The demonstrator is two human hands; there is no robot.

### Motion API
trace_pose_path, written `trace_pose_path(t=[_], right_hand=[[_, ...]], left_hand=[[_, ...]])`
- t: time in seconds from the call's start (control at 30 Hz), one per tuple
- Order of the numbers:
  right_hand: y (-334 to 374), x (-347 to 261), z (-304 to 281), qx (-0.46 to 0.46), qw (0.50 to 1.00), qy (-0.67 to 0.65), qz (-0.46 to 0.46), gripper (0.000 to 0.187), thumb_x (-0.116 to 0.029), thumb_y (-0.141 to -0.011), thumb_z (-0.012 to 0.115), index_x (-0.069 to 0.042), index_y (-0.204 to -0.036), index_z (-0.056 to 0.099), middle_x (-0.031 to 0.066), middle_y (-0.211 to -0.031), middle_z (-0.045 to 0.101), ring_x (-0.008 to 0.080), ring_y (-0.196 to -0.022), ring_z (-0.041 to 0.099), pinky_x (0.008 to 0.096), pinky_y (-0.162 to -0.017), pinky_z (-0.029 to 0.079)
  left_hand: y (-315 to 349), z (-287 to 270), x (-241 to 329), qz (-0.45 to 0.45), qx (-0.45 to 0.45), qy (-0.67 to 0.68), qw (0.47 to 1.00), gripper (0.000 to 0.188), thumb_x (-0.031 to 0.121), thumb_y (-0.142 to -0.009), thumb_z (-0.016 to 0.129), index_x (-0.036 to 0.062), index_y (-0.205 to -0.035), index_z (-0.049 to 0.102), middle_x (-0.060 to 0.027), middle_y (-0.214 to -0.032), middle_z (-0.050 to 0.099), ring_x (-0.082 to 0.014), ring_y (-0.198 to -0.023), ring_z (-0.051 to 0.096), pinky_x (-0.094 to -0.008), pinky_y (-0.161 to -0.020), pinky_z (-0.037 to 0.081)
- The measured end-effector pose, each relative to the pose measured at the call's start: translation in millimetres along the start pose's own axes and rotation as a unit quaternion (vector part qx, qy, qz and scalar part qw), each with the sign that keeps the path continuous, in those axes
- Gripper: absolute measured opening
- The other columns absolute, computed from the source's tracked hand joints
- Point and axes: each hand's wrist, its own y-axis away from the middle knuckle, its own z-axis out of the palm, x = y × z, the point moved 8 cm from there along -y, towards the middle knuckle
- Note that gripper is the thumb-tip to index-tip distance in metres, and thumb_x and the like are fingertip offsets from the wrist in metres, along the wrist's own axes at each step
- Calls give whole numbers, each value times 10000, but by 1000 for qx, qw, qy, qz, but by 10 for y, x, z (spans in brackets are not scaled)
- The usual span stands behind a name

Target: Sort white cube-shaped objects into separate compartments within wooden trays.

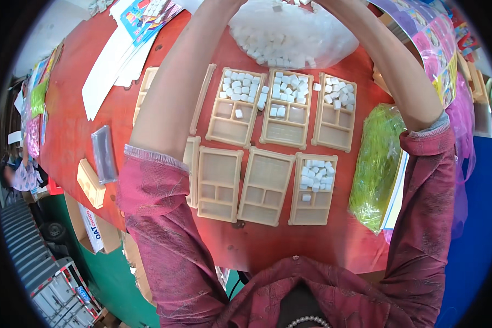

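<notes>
Both my forearms reach up across the picture, and my hands lie beyond its top edge, so their fingers are hidden. Between the forearms, at the far side, sits a clear plastic bag full of small white blocks. Nearer stand beige compartment trays in two rows. White blocks fill the far compartments of the upper-row left tray, middle tray and right tray. In the near row, the right tray holds blocks, while two trays beside it are bare. My left forearm partly covers further trays.
The trays stand on a red table. White sheets and a grey pouch lie at left, near a beige piece. A bag of green strands lies at right, beside my right arm. Cardboard boxes stand below the left edge.
</notes>
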Motion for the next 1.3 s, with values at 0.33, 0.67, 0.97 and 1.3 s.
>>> trace_pose_path(t=[0.33,0.67,0.97,1.3], right_hand=[[266,-925,530,13,993,-10,-116,131,-62,-716,616,-13,-599,648,113,-565,622,214,-527,621,368,-477,481],[338,-1435,1785,-96,991,44,-77,294,-204,-684,730,-22,-913,712,201,-940,671,369,-868,666,426,-746,546],[192,-1010,2493,-122,992,-3,-20,321,-129,-725,689,63,-974,620,263,-938,650,389,-910,651,448,-764,541],[246,-1049,2491,-121,963,122,-210,261,-102,-717,704,43,-915,614,233,-906,650,398,-876,648,460,-726,540]], left_hand=[[947,-799,416,-68,9,-7,998,390,291,-945,476,66,-645,587,-52,-550,552,-121,-438,486,-248,-416,348],[1876,-1803,-109,-202,115,-14,973,273,256,-929,510,7,-820,541,-31,-679,532,-98,-560,497,-255,-475,384],[2030,-2058,-858,-249,114,-19,962,305,280,-951,503,-7,-867,563,-48,-723,583,-99,-595,544,-225,-460,378],[2028,-2071,-785,-229,34,-232,945,263,211,-862,582,-28,-803,675,-90,-632,629,-131,-551,579,-304,-521,436]])
